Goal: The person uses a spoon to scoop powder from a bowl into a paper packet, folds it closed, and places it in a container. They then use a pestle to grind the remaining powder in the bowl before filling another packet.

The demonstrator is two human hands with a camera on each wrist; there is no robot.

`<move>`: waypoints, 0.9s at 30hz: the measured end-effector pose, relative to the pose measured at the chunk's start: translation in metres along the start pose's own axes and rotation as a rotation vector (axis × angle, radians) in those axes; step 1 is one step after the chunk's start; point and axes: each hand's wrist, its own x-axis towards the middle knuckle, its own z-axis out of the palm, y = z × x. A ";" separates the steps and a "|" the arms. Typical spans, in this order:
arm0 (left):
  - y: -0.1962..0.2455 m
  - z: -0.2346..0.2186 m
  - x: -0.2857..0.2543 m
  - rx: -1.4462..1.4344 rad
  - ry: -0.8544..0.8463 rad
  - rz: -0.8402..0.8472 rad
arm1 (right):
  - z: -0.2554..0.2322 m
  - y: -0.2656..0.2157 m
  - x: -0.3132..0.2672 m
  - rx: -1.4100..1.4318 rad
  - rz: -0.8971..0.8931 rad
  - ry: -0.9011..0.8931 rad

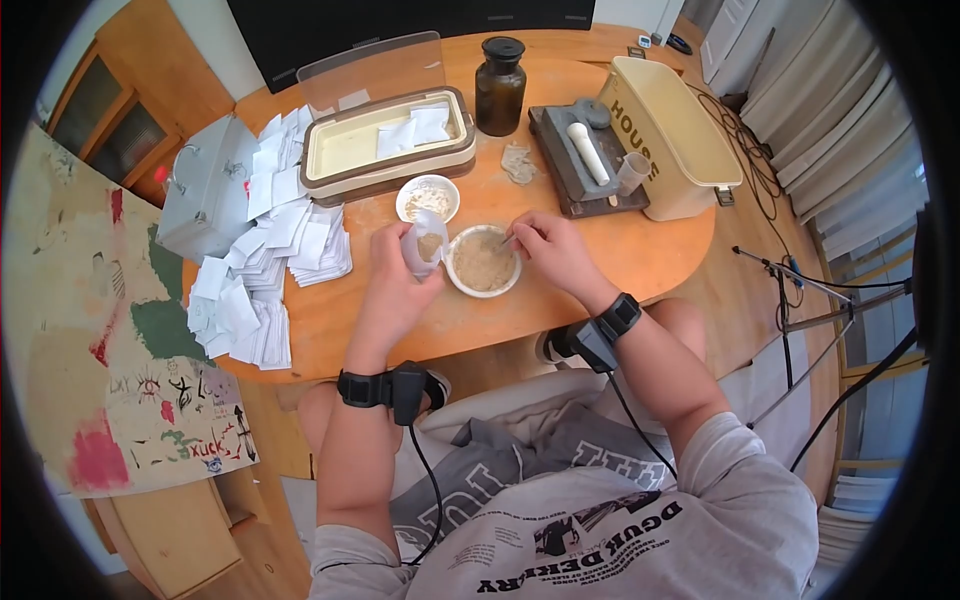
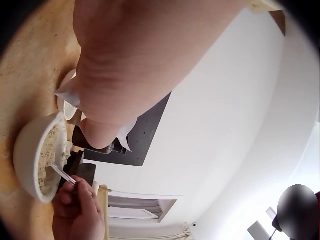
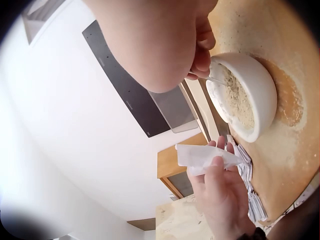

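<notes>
The left hand [image 1: 398,285] holds a small white paper packet [image 1: 424,240] by its sides at the left rim of a white bowl [image 1: 484,290]; some tan powder shows inside the packet. Tan powder [image 3: 239,102] fills much of the bowl. Between thumb and fingers, the right hand [image 1: 558,258] pinches a thin, pale spoon-like tool [image 2: 63,174], its lower end in the powder. Behind the packet stands a smaller bowl [image 1: 447,186] with whitish contents.
Folded white packets [image 1: 290,225] lie piled at the left beside a metal box [image 1: 205,190]. Farther back are an open cream container [image 1: 350,150], a dark jar [image 1: 499,95], a dark tray [image 1: 560,170] with a white pestle [image 1: 588,153], and a cream bin [image 1: 680,140].
</notes>
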 end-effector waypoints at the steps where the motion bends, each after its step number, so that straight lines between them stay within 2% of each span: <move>1: 0.001 0.000 -0.001 0.021 -0.007 0.009 | 0.001 0.001 0.000 0.068 0.053 -0.019; 3: 0.004 -0.002 -0.001 0.014 -0.037 0.006 | 0.002 0.004 0.000 0.136 0.108 -0.037; 5: 0.004 -0.001 -0.002 0.007 -0.066 0.004 | 0.003 0.006 -0.001 0.334 0.205 -0.018; 8: 0.003 0.002 -0.004 0.010 -0.064 0.042 | -0.002 0.003 -0.004 0.393 0.235 0.042; 14: 0.004 0.005 -0.005 0.052 -0.089 0.036 | -0.019 -0.001 -0.001 0.497 0.209 0.148; 19: 0.007 0.009 -0.004 0.121 -0.085 0.088 | -0.026 -0.026 0.001 0.552 0.154 0.188; 21: 0.006 0.011 -0.002 0.119 -0.101 0.095 | -0.013 -0.036 -0.004 0.372 0.080 0.238; 22: 0.006 0.012 -0.002 0.117 -0.115 0.098 | -0.003 -0.040 -0.009 0.205 -0.035 0.228; 23: 0.008 0.014 -0.002 0.116 -0.123 0.103 | 0.000 -0.044 -0.013 0.206 -0.032 0.237; 25: 0.011 0.013 -0.003 0.070 -0.103 0.086 | 0.003 -0.053 -0.019 -0.080 -0.427 0.220; 27: 0.009 0.012 -0.003 0.060 -0.089 0.060 | -0.005 -0.057 -0.024 -0.077 -0.424 0.240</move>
